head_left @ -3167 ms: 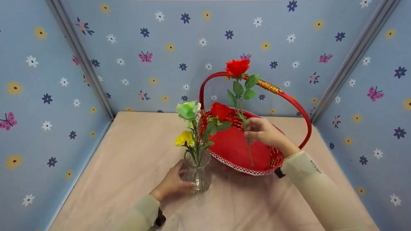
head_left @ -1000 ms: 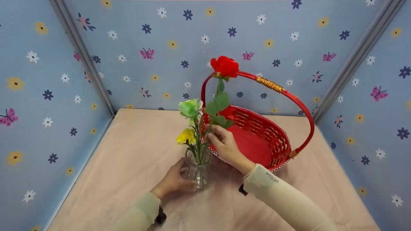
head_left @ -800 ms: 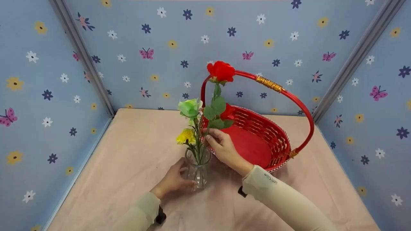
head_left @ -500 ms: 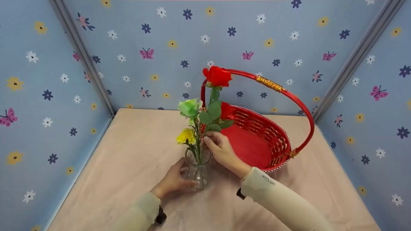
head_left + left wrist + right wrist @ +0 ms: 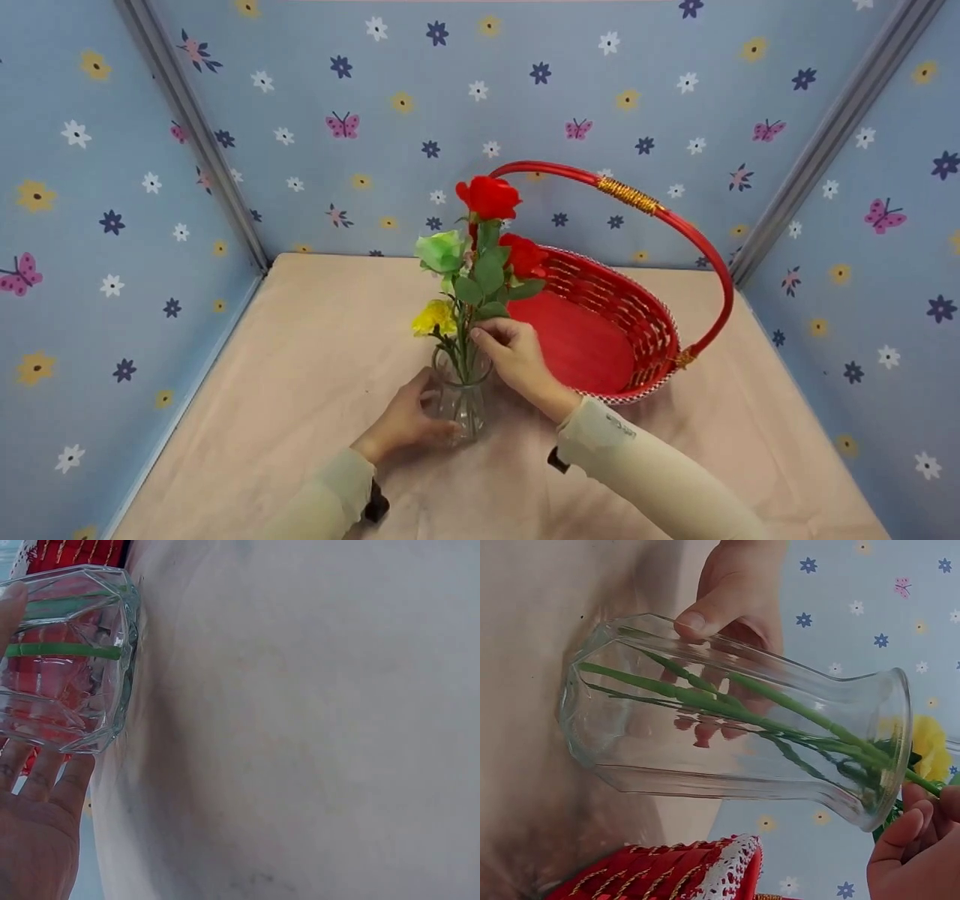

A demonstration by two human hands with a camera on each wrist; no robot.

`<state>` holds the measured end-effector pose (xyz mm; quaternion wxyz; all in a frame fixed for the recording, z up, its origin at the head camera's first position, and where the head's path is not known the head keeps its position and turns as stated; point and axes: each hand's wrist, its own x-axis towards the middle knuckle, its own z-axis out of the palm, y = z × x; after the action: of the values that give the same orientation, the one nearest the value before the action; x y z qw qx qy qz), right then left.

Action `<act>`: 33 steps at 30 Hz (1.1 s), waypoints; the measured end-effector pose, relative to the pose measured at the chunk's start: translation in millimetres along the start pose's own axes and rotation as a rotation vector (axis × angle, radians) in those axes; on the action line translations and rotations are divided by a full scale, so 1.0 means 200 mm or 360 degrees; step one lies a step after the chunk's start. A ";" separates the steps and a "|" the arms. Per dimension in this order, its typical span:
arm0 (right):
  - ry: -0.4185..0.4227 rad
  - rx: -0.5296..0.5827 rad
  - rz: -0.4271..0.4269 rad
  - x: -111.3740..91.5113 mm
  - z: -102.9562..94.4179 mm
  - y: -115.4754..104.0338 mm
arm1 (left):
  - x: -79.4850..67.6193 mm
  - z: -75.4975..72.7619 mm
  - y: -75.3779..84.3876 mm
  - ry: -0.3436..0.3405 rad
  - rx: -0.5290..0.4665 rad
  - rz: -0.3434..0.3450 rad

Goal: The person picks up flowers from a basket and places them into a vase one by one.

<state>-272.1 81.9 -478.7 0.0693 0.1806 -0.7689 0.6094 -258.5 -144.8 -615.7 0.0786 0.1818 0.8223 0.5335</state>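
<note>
My left hand (image 5: 409,421) holds the clear glass vase (image 5: 660,774) low on its left side, thumb in front and fingers behind. Just above the rim, my right hand (image 5: 519,361) pinches the stem of a red rose (image 5: 487,197). Green stems (image 5: 780,724) run down inside the glass, and the pinched stem passes in at the mouth. A pale green rose (image 5: 441,251) and a yellow flower (image 5: 435,318) stand in the vase. A second red rose (image 5: 525,255) shows behind the leaves (image 5: 491,270), its stem mostly hidden.
Behind and right of the vase stands a red woven basket (image 5: 637,319) with a tall arched handle (image 5: 701,247). Pale cloth (image 5: 322,352) covers the table. Blue patterned panels (image 5: 390,60) enclose the back and both sides.
My right hand has brought the red rose leftward from over the basket to the vase, then lowered it, so its bloom sits lower. My left hand has stayed on the vase.
</note>
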 end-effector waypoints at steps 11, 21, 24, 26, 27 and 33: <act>-0.0003 -0.0075 0.0072 -0.03 -0.06 0.04 | 0.01 -0.01 0.00 -0.0010 -0.0024 0.0042; 0.0036 -0.0116 0.0099 -0.04 -0.17 0.05 | 0.00 -0.07 0.01 -0.0065 -0.0006 0.0059; 0.0054 -0.0129 0.0115 -0.04 -0.22 0.07 | 0.01 -0.10 0.02 -0.0070 0.0060 0.0106; 0.0075 -0.0131 0.0129 -0.04 -0.25 0.08 | 0.02 -0.12 0.03 -0.0067 0.0089 0.0136; 0.0079 -0.0139 0.0143 -0.04 -0.27 0.08 | 0.02 -0.13 0.03 -0.0064 0.0106 0.0151; 0.0134 -0.0158 0.0203 -0.04 -0.38 0.14 | 0.02 -0.20 0.06 -0.0066 0.0164 0.0137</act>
<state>-282.8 162.2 -487.4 0.0714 0.1018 -0.8045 0.5808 -272.2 -173.5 -586.9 0.0632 0.2318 0.8382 0.4895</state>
